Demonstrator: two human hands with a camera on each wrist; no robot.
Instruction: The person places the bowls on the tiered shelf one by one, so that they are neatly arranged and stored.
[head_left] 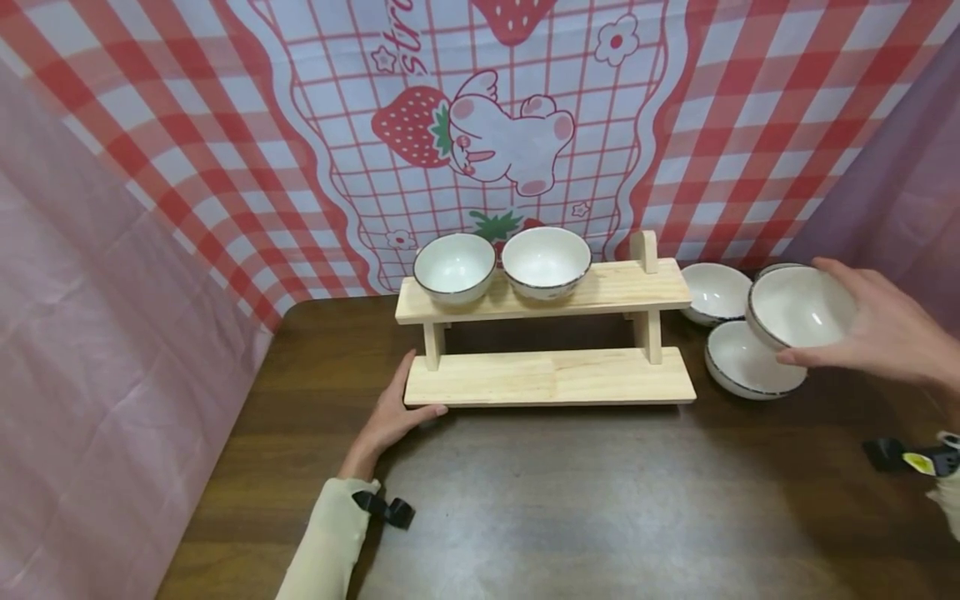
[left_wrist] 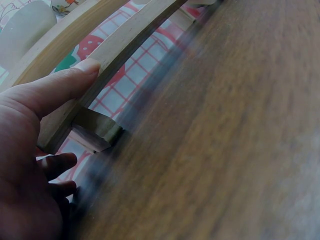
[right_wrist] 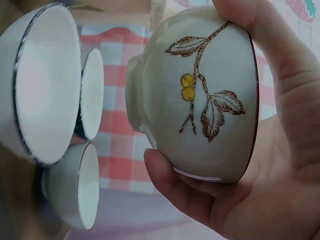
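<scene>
At the right of the head view my right hand (head_left: 892, 325) grips a white bowl (head_left: 806, 307) by its sides, raised and tilted over other bowls. The right wrist view shows the held bowl's outside (right_wrist: 200, 100), painted with a brown branch, leaves and yellow berries. My left hand (head_left: 392, 410) holds the left end of a two-tier wooden shelf (head_left: 551, 379), thumb along the front edge of its lower board. On the upper board, a white bowl (head_left: 454, 265) stands at the left end, with a second bowl (head_left: 546, 260) close beside it.
Right of the shelf stand a dark-rimmed bowl (head_left: 712, 292), a nearer bowl (head_left: 750, 367) and another bowl (head_left: 780, 268) mostly hidden behind the held one. They rest on a brown wooden table (head_left: 562, 500). A red-and-white strawberry cloth (head_left: 510, 142) hangs behind.
</scene>
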